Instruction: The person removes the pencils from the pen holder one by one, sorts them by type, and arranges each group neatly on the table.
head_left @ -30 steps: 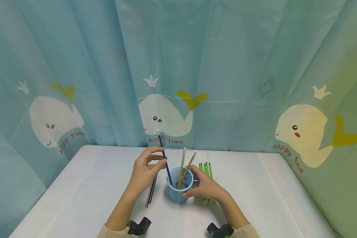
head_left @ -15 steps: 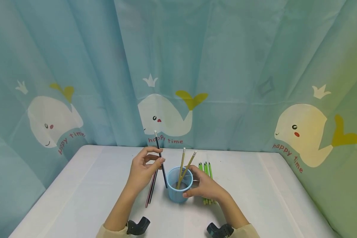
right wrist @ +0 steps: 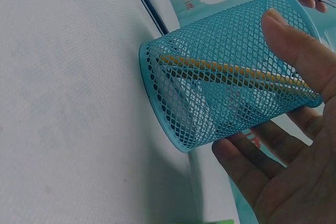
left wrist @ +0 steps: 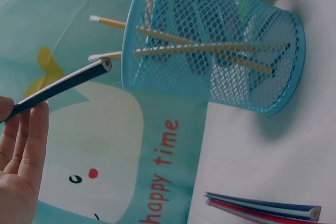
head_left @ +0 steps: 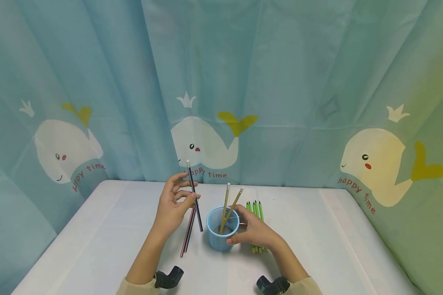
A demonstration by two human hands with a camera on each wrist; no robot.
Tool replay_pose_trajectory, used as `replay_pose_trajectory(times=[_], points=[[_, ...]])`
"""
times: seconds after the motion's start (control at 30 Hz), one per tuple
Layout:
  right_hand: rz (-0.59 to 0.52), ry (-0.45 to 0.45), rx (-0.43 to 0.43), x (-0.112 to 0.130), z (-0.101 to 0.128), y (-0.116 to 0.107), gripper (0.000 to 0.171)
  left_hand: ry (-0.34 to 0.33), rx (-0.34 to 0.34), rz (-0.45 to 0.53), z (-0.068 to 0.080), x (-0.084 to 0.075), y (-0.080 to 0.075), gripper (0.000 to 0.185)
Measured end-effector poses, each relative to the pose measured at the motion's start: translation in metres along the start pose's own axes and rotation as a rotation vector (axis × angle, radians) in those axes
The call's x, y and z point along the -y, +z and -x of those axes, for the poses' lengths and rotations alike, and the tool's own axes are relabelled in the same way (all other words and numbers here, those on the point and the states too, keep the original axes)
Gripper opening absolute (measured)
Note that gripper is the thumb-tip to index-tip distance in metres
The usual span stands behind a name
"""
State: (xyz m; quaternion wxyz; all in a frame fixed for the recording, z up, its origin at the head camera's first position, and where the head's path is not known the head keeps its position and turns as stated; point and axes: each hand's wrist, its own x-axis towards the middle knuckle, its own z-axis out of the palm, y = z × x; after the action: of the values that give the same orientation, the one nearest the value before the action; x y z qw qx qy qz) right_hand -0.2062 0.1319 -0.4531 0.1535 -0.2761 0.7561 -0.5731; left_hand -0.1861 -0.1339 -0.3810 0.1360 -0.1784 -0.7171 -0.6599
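A blue mesh cup (head_left: pixel 222 232) stands on the white table (head_left: pixel 96 237) with two yellow pencils (head_left: pixel 229 207) leaning in it. My right hand (head_left: pixel 252 232) grips the cup's side, thumb on the near wall (right wrist: pixel 294 51). My left hand (head_left: pixel 174 205) pinches a dark pencil (head_left: pixel 194 196), held upright and slightly tilted, just left of the cup and outside its rim. In the left wrist view the dark pencil's end (left wrist: pixel 100 66) hangs beside the cup's mouth (left wrist: pixel 136 35). The cup (right wrist: pixel 226 93) fills the right wrist view.
Two or three dark and red pencils (head_left: pixel 187 233) lie on the table left of the cup, also seen as pencils (left wrist: pixel 262 208). Several green pencils (head_left: pixel 256 213) lie behind my right hand. A whale-print curtain (head_left: pixel 206 82) hangs along the table's far edge.
My left hand lifted the dark pencil out of the cup and carried it left and slightly up. The right hand and the cup stayed put.
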Motion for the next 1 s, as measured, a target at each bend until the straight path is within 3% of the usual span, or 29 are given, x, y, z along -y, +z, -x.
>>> replay_pose_trajectory(times=[0.37,0.57,1.0], points=[[-0.007,-0.001,0.003,-0.003,0.002,0.001,0.079,-0.088,-0.028,-0.047,-0.001,0.003,-0.014,0.056],[-0.015,0.001,0.009,-0.003,0.002,0.002,0.079,-0.176,-0.034,-0.077,-0.001,0.008,-0.028,0.055],[-0.005,-0.009,0.007,-0.001,0.0,0.0,0.079,-0.308,0.026,-0.15,-0.004,0.026,-0.043,0.053]])
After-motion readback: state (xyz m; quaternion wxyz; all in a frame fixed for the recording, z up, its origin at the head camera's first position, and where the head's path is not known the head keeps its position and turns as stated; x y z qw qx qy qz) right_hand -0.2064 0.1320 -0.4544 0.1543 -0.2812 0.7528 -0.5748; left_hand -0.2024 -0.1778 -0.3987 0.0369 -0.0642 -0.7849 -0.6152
